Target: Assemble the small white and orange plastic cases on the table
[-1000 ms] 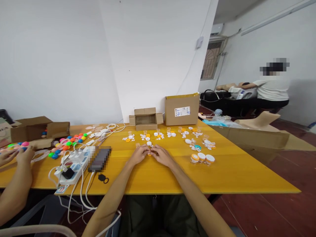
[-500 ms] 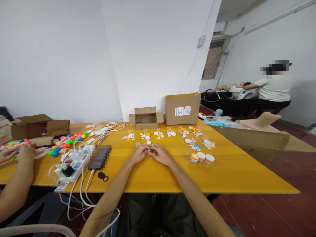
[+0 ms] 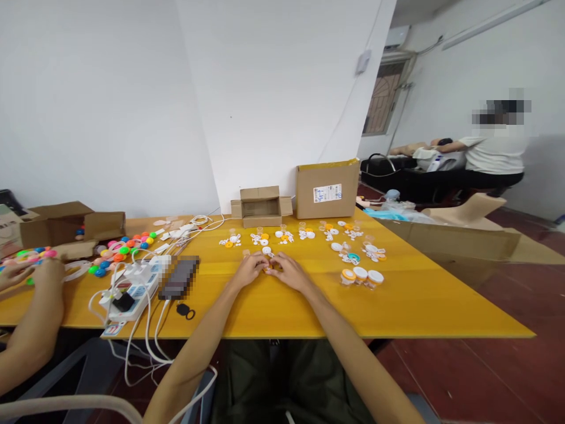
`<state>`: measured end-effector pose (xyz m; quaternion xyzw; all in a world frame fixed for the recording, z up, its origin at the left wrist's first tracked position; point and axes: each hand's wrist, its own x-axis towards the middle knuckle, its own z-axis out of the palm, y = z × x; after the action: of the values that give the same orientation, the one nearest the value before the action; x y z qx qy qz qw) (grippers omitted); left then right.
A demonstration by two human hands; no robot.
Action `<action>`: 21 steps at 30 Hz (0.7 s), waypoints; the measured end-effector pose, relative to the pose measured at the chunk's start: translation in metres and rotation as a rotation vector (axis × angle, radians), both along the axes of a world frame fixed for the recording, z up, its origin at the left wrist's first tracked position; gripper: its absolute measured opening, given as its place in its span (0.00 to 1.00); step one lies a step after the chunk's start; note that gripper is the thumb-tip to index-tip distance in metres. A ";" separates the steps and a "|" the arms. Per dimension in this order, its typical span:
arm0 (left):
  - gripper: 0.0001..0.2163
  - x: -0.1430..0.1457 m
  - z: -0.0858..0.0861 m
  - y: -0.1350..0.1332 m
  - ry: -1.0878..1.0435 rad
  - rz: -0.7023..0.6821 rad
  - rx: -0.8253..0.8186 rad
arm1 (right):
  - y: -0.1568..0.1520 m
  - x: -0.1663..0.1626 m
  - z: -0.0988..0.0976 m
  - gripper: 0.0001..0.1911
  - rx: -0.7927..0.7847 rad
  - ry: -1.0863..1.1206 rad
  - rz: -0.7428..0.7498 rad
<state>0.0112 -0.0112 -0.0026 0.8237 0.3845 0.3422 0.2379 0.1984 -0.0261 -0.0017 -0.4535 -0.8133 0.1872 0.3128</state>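
My left hand (image 3: 251,270) and my right hand (image 3: 286,272) meet over the yellow table, fingers bent inward. Between their fingertips they grip a small orange plastic ring (image 3: 267,268), mostly covered by the fingers. Just beyond them lie a white round lid (image 3: 266,250) and small white pieces with dark marks (image 3: 272,255). A clear plastic cup (image 3: 246,253) stands behind my left hand. Further back are several groups of clear cups, white discs and orange rings (image 3: 229,244). To the right stand three capped clear jars (image 3: 361,275), near a teal ring (image 3: 353,258).
A small open carton (image 3: 261,219) and a larger closed box (image 3: 327,191) stand along the wall. On the left are a power strip (image 3: 136,294), cables, a phone (image 3: 179,278) and colourful balls (image 3: 119,257) by a co-worker's arm (image 3: 48,288). Another person sits far right.
My hands stay together at nearly the same place, and more orange shows between the fingertips. The whole view has shifted slightly.
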 end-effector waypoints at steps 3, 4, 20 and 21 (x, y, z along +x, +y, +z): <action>0.08 0.000 0.001 -0.001 0.001 0.003 0.007 | 0.002 0.000 -0.004 0.07 -0.004 0.025 -0.017; 0.08 0.000 0.001 -0.001 0.001 0.003 0.007 | 0.003 0.000 -0.005 0.07 -0.009 0.030 -0.022; 0.08 0.000 -0.002 0.000 -0.022 -0.009 0.010 | 0.007 0.000 -0.012 0.08 0.015 0.038 -0.015; 0.08 0.001 -0.002 0.000 -0.023 -0.008 0.012 | 0.007 0.001 -0.011 0.09 0.007 0.038 -0.016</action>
<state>0.0117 -0.0110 -0.0049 0.8227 0.3763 0.3529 0.2388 0.1990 -0.0193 -0.0130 -0.4552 -0.8043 0.1902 0.3312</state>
